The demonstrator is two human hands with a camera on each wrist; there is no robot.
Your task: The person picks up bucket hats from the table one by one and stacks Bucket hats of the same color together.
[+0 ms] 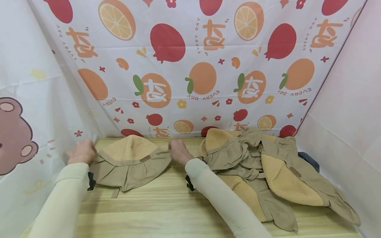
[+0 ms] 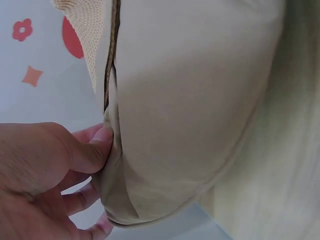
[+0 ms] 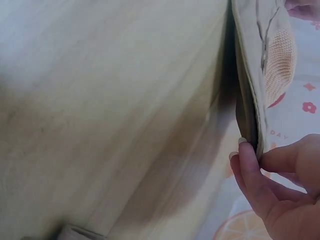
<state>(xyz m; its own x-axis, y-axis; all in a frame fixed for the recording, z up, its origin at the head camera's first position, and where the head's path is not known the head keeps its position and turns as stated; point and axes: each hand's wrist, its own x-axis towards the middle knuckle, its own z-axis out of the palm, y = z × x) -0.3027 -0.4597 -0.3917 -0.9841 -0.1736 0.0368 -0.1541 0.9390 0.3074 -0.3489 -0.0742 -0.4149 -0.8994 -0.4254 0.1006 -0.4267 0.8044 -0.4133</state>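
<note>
A sun hat [image 1: 128,162] with a tan knit crown and a wide khaki fabric brim is spread between both hands at the table's left. My left hand [image 1: 81,152] pinches the brim's left end; in the left wrist view the thumb of that hand [image 2: 55,175] presses the folded khaki edge against the fingers. At the opposite end, my right hand [image 1: 180,151] holds the brim's right tip. The right wrist view shows the right hand [image 3: 280,185] pinching the brim edge [image 3: 250,90] between thumb and fingertips. A small brown label sits on the hat's band, and a short strap hangs below the brim.
Several similar hats [image 1: 250,165] lie heaped at the right of the wooden table [image 1: 143,215], close to my right forearm. A dark blue object [image 1: 309,161] shows behind the heap. Fruit-printed cloth [image 1: 202,109] hangs at the back, with white cloth at both sides.
</note>
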